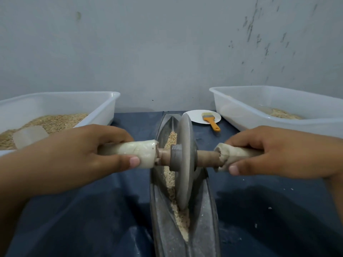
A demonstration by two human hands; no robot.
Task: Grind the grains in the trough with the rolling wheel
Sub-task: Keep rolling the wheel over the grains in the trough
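A long grey metal trough (206, 216) runs away from me down the middle of the blue cloth. Pale grains (171, 140) lie along its groove, finer and crushed near me. The grey rolling wheel (185, 160) stands upright in the groove, about midway along the trough. A wooden axle passes through it, with cloth-wrapped handles on both sides. My left hand (79, 156) grips the left handle (137, 153). My right hand (274, 151) grips the right handle (235, 154).
A clear plastic tub (104, 102) with grain and a scoop (29, 136) sits at the left. A second tub (241, 106) with some grain stands at the right. A white plate (194, 115) with an orange-handled brush (210, 120) lies behind the trough, near the wall.
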